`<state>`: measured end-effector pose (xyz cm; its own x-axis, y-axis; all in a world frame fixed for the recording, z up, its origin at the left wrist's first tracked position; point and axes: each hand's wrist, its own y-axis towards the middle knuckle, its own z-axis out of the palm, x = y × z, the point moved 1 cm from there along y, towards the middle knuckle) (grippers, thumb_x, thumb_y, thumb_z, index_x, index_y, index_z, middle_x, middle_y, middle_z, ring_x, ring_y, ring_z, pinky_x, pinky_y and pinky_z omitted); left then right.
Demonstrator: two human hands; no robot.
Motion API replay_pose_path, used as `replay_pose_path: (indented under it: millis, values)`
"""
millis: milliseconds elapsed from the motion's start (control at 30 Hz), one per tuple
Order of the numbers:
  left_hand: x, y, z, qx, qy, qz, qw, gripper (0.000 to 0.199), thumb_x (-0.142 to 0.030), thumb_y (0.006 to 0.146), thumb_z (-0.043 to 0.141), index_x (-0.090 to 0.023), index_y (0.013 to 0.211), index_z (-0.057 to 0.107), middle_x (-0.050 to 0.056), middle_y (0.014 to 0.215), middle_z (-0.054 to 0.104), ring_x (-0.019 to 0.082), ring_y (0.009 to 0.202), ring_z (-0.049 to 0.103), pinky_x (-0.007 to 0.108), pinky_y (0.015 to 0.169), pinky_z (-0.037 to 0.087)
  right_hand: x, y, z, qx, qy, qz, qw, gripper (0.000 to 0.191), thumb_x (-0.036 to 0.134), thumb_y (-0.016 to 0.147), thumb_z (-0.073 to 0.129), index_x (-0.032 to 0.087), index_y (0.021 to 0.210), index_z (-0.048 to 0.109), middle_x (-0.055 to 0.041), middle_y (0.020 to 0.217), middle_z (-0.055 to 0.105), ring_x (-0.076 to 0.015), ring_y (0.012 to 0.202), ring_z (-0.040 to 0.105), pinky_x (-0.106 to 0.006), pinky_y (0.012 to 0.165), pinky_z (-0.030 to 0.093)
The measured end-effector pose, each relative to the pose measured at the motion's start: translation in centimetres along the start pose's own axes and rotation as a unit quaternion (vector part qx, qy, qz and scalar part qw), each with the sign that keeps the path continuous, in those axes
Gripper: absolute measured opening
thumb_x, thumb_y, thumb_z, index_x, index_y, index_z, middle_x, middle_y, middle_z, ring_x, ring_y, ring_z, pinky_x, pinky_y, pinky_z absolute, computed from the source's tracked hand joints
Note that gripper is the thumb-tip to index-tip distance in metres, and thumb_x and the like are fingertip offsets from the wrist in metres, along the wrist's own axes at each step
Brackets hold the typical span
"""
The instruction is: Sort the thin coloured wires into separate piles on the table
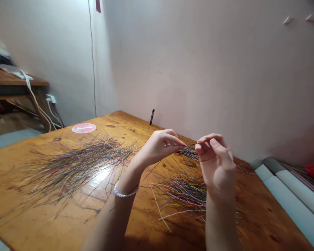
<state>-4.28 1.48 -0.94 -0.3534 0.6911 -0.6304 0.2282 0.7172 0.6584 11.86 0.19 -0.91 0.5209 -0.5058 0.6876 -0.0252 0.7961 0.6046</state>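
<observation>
My left hand, with a beaded bracelet on its wrist, pinches a thin dark wire between thumb and fingertips. A short stretch of that wire spans to my right hand, whose thumb and fingers are closed on its other part. Both hands are raised above the table, fingertips a small gap apart. Below and partly behind my right forearm lies a pile of multicoloured wires. Another wide pile of wires spreads out left of my left arm. More wires show behind the hands, partly covered.
The wooden table meets the wall at the back. A black marker stands upright near that edge. A round pink sticker marked 1 is at the far left. White cables hang beside another table.
</observation>
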Motion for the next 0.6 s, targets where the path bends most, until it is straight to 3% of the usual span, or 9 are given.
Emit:
replay_pose_path:
  millis: [100,267,400,600]
  values:
    - [0.2,0.0,0.2,-0.018,-0.010,-0.011,1.000,0.013,-0.027,0.076,0.068,-0.017,0.080,0.075,0.003,0.067,0.064,0.009,0.057,0.051,0.022,0.052,0.039,0.1,0.0,0.2,0.003,-0.017,-0.025,1.000,0.016,0.016,0.084,0.052,0.020,0.079,0.067,0.0008,0.075,0.064,-0.0078,0.065,0.060,-0.019,0.060,0.050]
    - [0.0,-0.3,-0.1,0.027,-0.116,-0.103,0.988,0.021,-0.030,0.079,0.065,-0.011,0.086,0.072,0.004,0.057,0.066,0.009,0.050,0.058,0.019,0.046,0.042,0.2,0.0,0.1,0.005,-0.032,-0.039,0.999,0.017,0.017,0.084,0.051,0.021,0.078,0.067,0.0011,0.075,0.062,-0.0079,0.065,0.059,-0.020,0.061,0.049]
    - [0.2,-0.5,-0.6,0.024,-0.153,-0.105,0.982,0.023,-0.033,0.080,0.064,-0.011,0.085,0.069,0.007,0.068,0.071,0.013,0.061,0.066,0.022,0.057,0.052,0.2,-0.1,0.1,0.002,-0.021,-0.037,0.999,0.017,0.016,0.083,0.051,0.021,0.079,0.067,0.0009,0.080,0.064,-0.0087,0.070,0.062,-0.021,0.065,0.051]
    - [1.0,-0.9,-2.6,-0.062,-0.002,-0.126,0.990,0.018,-0.029,0.078,0.063,-0.012,0.079,0.069,0.007,0.070,0.072,0.014,0.066,0.068,0.023,0.061,0.053,0.1,-0.1,0.1,-0.015,-0.030,-0.022,0.999,0.013,0.017,0.081,0.055,0.022,0.079,0.067,0.0005,0.088,0.065,-0.0110,0.077,0.065,-0.024,0.070,0.051]
